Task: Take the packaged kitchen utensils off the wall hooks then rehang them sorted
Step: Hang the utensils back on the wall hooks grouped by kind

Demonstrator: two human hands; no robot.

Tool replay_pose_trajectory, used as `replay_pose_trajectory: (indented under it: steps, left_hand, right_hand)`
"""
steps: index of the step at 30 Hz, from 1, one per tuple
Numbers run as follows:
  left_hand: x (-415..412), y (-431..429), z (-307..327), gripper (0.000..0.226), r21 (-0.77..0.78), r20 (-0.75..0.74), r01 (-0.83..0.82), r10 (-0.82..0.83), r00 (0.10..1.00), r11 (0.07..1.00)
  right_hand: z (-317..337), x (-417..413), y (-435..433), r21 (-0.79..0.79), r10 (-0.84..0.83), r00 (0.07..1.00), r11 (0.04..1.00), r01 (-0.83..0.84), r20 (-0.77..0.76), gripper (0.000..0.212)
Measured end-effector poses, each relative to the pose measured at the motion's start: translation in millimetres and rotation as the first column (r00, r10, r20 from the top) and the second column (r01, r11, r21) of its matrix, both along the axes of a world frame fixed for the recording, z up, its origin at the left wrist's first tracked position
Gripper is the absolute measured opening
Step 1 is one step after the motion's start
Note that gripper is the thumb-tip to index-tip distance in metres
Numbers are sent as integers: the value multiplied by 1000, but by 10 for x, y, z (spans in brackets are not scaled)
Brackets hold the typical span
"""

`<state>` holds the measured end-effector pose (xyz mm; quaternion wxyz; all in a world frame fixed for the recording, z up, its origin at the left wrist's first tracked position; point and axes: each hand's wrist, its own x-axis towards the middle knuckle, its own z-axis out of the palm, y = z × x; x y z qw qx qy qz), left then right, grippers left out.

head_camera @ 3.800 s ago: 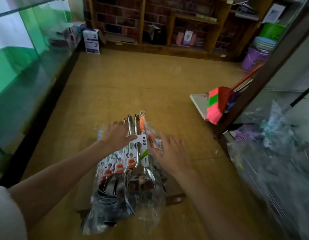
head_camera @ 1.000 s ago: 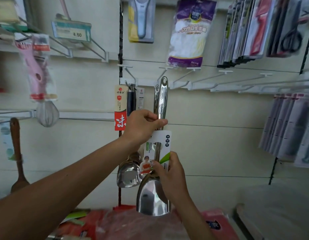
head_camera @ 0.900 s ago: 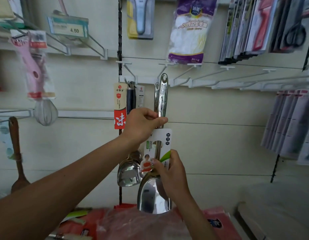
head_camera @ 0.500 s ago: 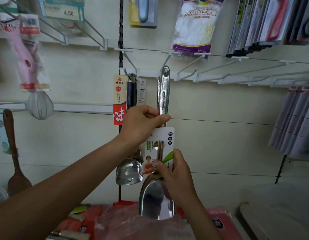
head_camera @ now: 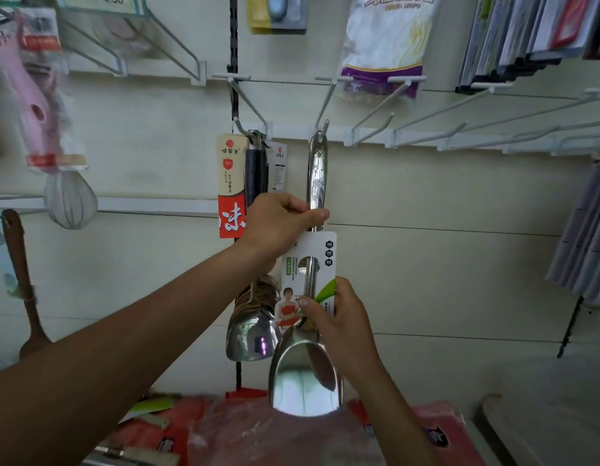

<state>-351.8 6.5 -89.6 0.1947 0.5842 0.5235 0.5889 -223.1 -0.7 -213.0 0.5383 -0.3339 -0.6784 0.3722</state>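
A steel scoop (head_camera: 305, 375) with a white and green card sleeve stands upright against the wall. Its handle top reaches the tip of a white wall hook (head_camera: 322, 129). My left hand (head_camera: 278, 227) grips the handle just above the card. My right hand (head_camera: 339, 317) pinches the card and the neck above the bowl. To its left a dark-handled steel spatula (head_camera: 254, 327) with a red and cream label hangs on the neighbouring hook (head_camera: 239, 126).
Several bare white hooks (head_camera: 426, 129) run to the right along the rail. A white and purple bag (head_camera: 382, 45) hangs above, flat packs (head_camera: 513, 31) at top right. A pink packaged whisk (head_camera: 56, 156) and wooden spatula (head_camera: 22, 284) hang left. Red packs (head_camera: 291, 435) lie below.
The scoop has risen in both hands until its handle top meets the hook tip. Earlier I was bent over a pile of packaged utensils on the floor.
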Motion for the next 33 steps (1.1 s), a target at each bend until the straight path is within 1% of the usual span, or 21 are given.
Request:
replay_pose_trajectory:
  steps: [4,7,10,13,17,19,20,21,22,24,25,26,27,29,30,31,33]
  left_hand:
    - [-34,356,39,23,-23,-30,-57,57,998,998]
    - [-42,601,73,22,-42,-54,-114,111,992,993]
    - [-24,781,79,22,-72,-73,-173,168,983,982]
    - [6,936,70,23,-86,-68,-206,200,977,975]
    - [54,1086,25,21,-58,-40,-228,226,973,972]
    - [86,1112,3,17,-40,-20,-239,239,971,970]
    - [88,1111,-4,19,-39,-3,-236,236,972,971]
    - [85,1096,-17,28,-46,19,-223,224,974,974]
    - [79,1073,-31,42,-62,41,-198,200,979,978]
    - [71,989,-84,67,-81,44,-151,154,987,985]
    - [77,909,-114,72,-65,-4,-145,145,989,987]
    - [89,799,-153,73,-30,-80,-148,145,986,989]
    - [92,662,-199,70,21,-166,-142,144,976,990]
    - [33,305,-296,63,144,-351,-72,119,929,987]
    - [-59,109,-359,60,195,-457,-29,117,882,980]
    - [-195,-107,-433,60,234,-571,-1,138,809,972]
    - [-604,-504,-608,65,303,-763,14,234,602,953]
  right_hand:
    - [6,-128,419,39,-49,998,998,47,42,22]
    - [-2,-203,726,0,-28,1000,1000,28,10,18]
    - [-21,-237,997,3,-68,997,998,68,30,25]
    - [-27,-253,1201,-36,-97,992,994,100,75,27]
    - [-31,-301,1330,-96,-115,993,989,116,14,25]
    - [-55,-314,1331,-95,-148,989,985,146,-12,26]
    - [-66,-319,1319,-85,-175,984,981,173,-24,28]
    - [-78,-319,1295,-71,-215,976,975,213,-21,31]
    - [-85,-310,1265,-52,-259,966,965,259,-8,38]
    - [-95,-273,1169,-10,-338,940,941,338,44,55]
    - [-97,-254,1111,21,-368,928,930,367,66,62]
    - [-99,-239,1037,66,-389,917,921,385,84,66]
    - [-111,-222,954,122,-402,911,912,390,95,68]
    - [-148,-185,798,222,-416,900,897,382,132,71]
    - [-164,-158,730,262,-429,886,888,378,178,73]
    - [-185,-129,674,305,-450,859,876,373,243,75]
    - [-193,-70,575,417,-515,778,835,359,361,82]
